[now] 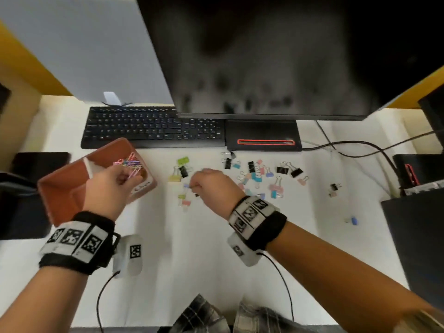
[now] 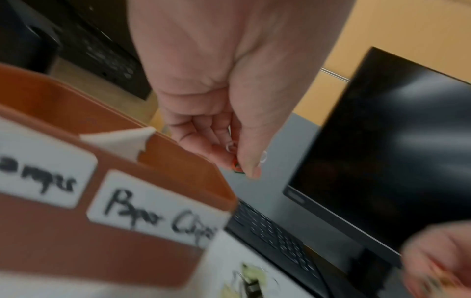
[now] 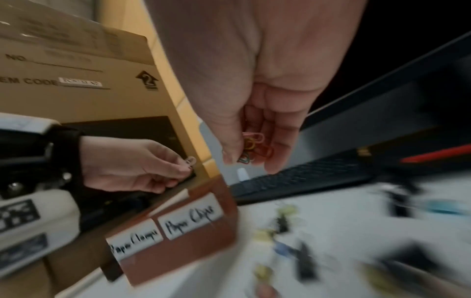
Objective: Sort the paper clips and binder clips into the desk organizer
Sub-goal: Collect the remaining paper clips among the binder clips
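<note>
The brown desk organizer (image 1: 62, 188) sits at the left, tilted, with labelled compartments; the right one reads "Paper Clips" (image 2: 158, 215) and holds several coloured paper clips (image 1: 131, 162). My left hand (image 1: 127, 179) hovers over that compartment and pinches a few paper clips (image 2: 235, 159) between thumb and fingers. To the right, my right hand (image 1: 195, 186) is curled just above the desk, holding a bunch of coloured paper clips (image 3: 254, 147). Several binder clips (image 1: 257, 176), black and pastel, lie scattered on the white desk around and right of it.
A black keyboard (image 1: 153, 127) and the monitor (image 1: 276, 56) with its base (image 1: 263, 135) stand behind the clips. Cables (image 1: 360, 145) run at the right, near black boxes (image 1: 418, 236). A dark object (image 1: 24, 200) lies left of the organizer.
</note>
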